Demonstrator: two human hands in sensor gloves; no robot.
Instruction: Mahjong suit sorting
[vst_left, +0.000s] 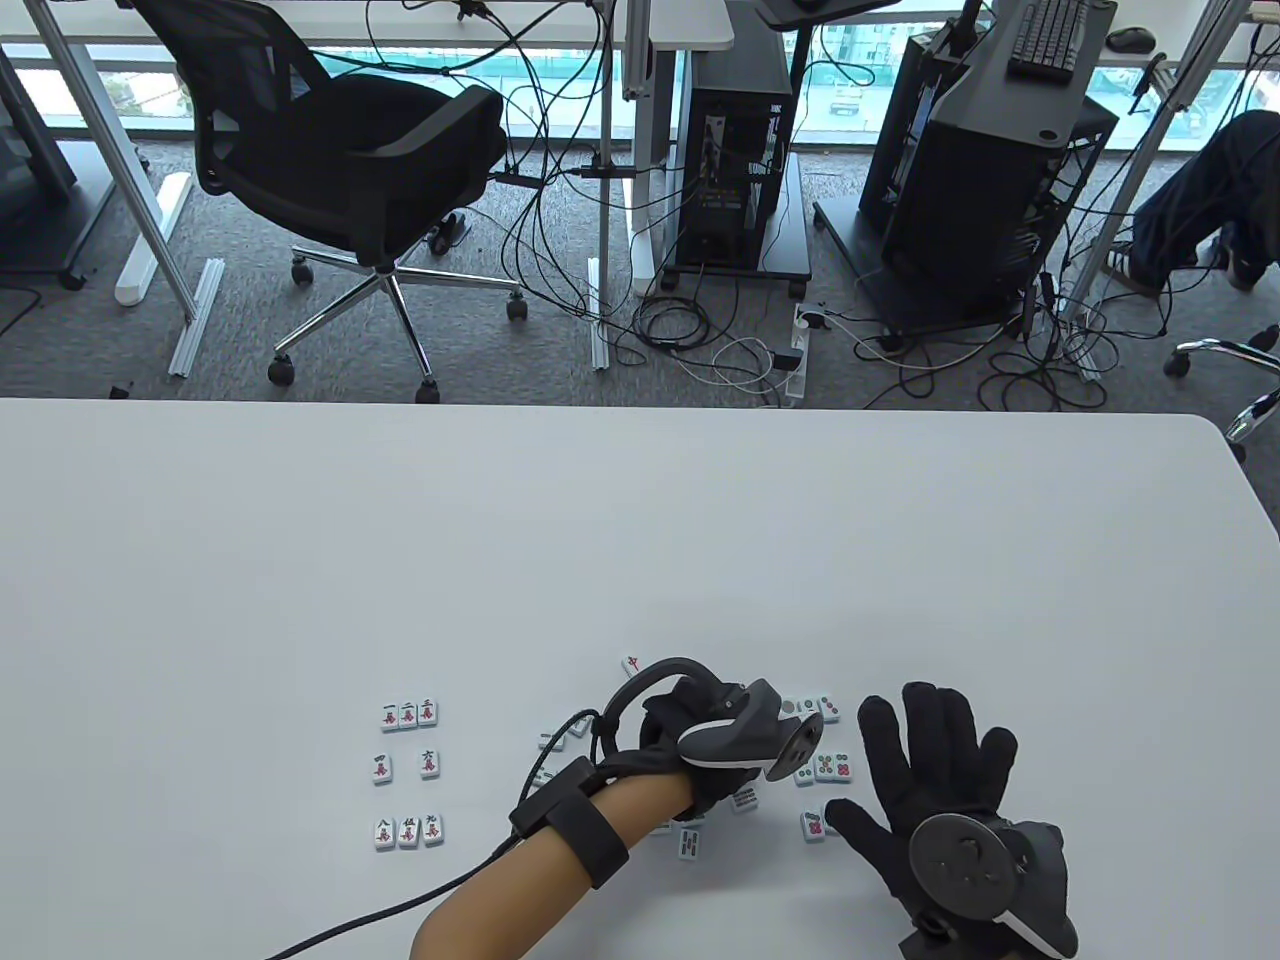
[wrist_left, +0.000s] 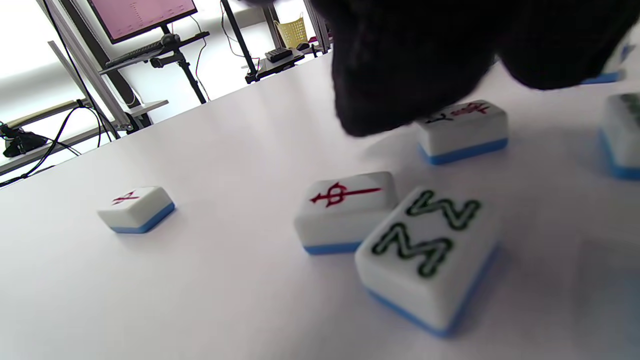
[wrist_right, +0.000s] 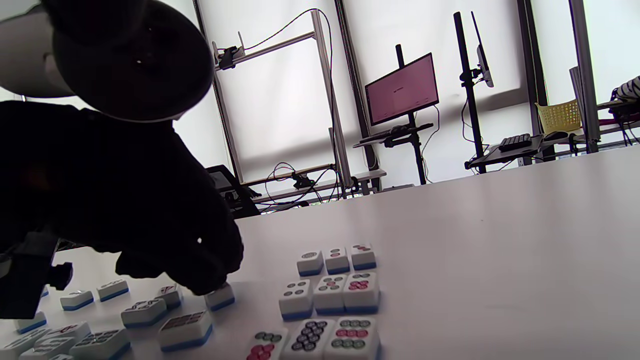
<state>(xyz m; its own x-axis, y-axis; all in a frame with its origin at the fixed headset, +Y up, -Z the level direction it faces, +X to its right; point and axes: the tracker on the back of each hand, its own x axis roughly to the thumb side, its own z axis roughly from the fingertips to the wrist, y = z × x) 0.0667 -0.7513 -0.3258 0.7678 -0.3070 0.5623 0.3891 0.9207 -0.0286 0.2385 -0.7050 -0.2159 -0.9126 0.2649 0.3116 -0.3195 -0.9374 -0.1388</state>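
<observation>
Small white mahjong tiles with blue backs lie face up near the table's front edge. Character tiles (vst_left: 408, 771) form a spaced grid at the left. Dot tiles (wrist_right: 330, 290) sit in neat rows at the right. Between them is a loose mixed pile (vst_left: 690, 838). My left hand (vst_left: 720, 760) reaches down into this pile, its fingers curled round a red-marked tile (wrist_left: 462, 127) that rests on the table. My right hand (vst_left: 920, 760) lies flat with fingers spread beside the dot tiles (vst_left: 828, 768), holding nothing.
A red-centre tile (wrist_left: 345, 207), a green bamboo tile (wrist_left: 430, 250) and a lone tile (wrist_left: 136, 207) lie close to my left hand. One red tile (vst_left: 632, 664) sits apart behind the pile. The white table (vst_left: 640, 540) stretches far back.
</observation>
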